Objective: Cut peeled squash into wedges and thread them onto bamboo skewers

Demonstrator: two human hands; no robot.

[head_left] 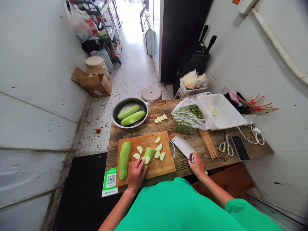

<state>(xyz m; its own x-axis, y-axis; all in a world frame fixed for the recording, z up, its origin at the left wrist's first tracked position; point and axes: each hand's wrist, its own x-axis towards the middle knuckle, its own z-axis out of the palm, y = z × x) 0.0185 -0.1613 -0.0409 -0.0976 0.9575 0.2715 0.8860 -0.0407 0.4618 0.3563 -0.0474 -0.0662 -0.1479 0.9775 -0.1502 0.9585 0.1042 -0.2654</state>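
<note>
My left hand (136,175) is over the wooden cutting board (157,168), its fingers closed at a cut zucchini slice (147,159). Just beyond the fingertips is a row of sliced zucchini (149,151), still lined up. Loose half-round slices (159,147) lie scattered around it, pale side showing. A whole zucchini (125,160) rests along the board's left side. Right of the board, my right hand (197,166) grips a cleaver (183,146) at its handle end. The blade is flat on or close to the table, pointing away to the left; the handle is mostly hidden.
A metal bowl (130,125) holds two zucchini. Skewered slices (160,118) lie nearby. Further right are a plastic bag of green pods (185,120), a white tray (228,110), bamboo skewers (208,144), scissors (226,146) and a phone (240,148). A stool (151,93) stands behind the table.
</note>
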